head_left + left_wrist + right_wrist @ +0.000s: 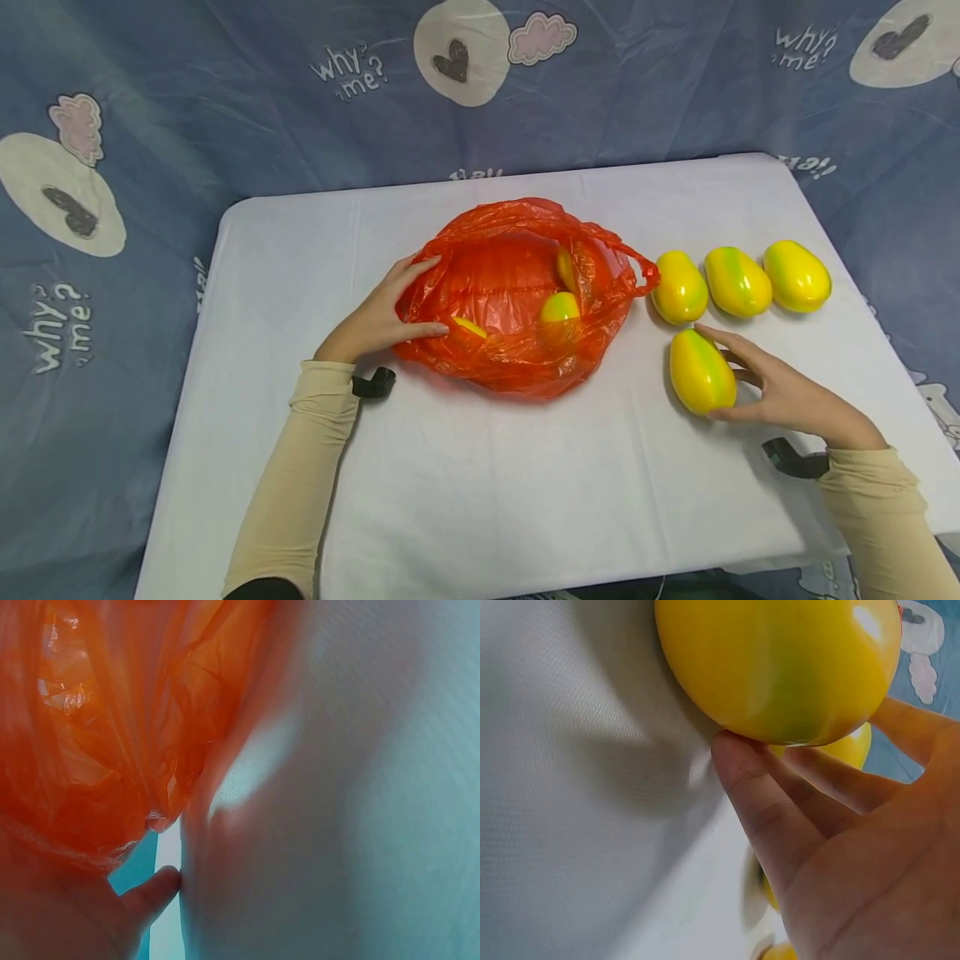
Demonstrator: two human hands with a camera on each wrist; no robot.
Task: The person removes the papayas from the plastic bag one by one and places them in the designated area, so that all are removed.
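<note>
A red plastic bag [487, 267] lies with its mouth spread on the white table. Inside it show several yellow mangoes, one with a green-tinged top [560, 308]. My left hand [382, 312] rests at the bag's left rim, thumb and fingers spread apart over the edge of the film. In the left wrist view the red film [97, 750] covers part of that hand [82, 922]. My right hand [780, 387] holds a glossy yellow-green mango [701, 372] from its right side, thumb at the near end and a fingertip at the far end. The right wrist view shows fingertips against its underside.
Three more mangoes stand in a row behind the right hand: one [679, 287] beside the bag's handle loop [647, 279], one [738, 282] in the middle, one [797, 276] farthest right. A white cloth covers the table [480, 483]. A blue printed curtain [247, 92] hangs behind.
</note>
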